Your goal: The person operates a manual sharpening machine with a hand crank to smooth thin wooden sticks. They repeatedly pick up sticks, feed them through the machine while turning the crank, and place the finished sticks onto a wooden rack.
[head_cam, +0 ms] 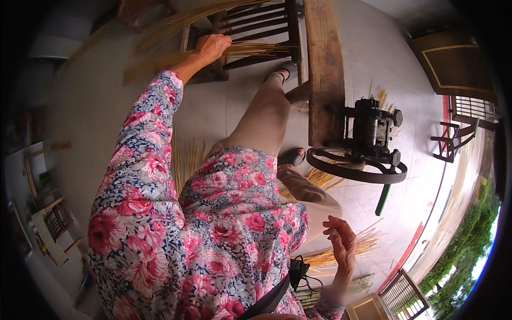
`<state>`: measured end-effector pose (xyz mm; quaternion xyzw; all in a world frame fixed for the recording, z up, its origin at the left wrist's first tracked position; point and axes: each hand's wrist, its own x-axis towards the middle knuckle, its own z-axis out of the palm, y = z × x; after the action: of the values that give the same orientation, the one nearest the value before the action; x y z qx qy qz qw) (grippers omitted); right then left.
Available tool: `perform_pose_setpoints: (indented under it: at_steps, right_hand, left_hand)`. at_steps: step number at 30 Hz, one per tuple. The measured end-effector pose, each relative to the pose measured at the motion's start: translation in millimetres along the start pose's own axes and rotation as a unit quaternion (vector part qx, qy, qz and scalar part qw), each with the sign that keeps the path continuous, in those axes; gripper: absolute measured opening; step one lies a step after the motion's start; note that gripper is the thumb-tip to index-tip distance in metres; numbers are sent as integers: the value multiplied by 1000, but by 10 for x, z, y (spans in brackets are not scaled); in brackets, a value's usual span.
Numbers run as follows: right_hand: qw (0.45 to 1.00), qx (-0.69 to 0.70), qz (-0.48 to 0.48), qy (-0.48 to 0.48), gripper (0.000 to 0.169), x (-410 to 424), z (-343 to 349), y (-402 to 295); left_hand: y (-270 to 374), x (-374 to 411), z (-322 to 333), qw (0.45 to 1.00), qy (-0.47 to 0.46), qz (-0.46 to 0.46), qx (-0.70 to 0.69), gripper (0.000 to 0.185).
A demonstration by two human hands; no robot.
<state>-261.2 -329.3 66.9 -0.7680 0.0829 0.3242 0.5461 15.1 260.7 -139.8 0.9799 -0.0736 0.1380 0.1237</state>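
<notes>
My left hand (214,47) is closed around a bundle of thin yellow-brown strips (256,49), likely split bamboo or cane, above a dark slatted wooden rack or chair (256,28). More long strips (172,26) fan out beyond it, blurred at the left. My right hand (342,240) is raised at the lower right, fingers curled and apart, with nothing in it. Between the two stands a hand-cranked metal roller machine (372,128) with a large flywheel (356,172) and a green handle (383,200), fixed at the end of a wooden bench (326,72).
Strip bundles lie on the tiled floor under the machine and near my right hand (360,244). Green-brown stalks (362,282) lie at the lower right. A small chair (452,140) stands by the doorway; wooden furniture (60,220) is at the far left.
</notes>
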Motion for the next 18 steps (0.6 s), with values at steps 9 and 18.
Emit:
perform_pose_setpoints:
  at_steps: [9, 18]
  right_hand:
    - [999, -45, -26, 9, 30, 49, 77, 271]
    - [998, -56, 36, -1, 30, -136, 209, 220]
  left_hand:
    - [234, 469, -25, 995, -39, 56, -73, 9]
    - [281, 221, 433, 985, -159, -33, 66, 15]
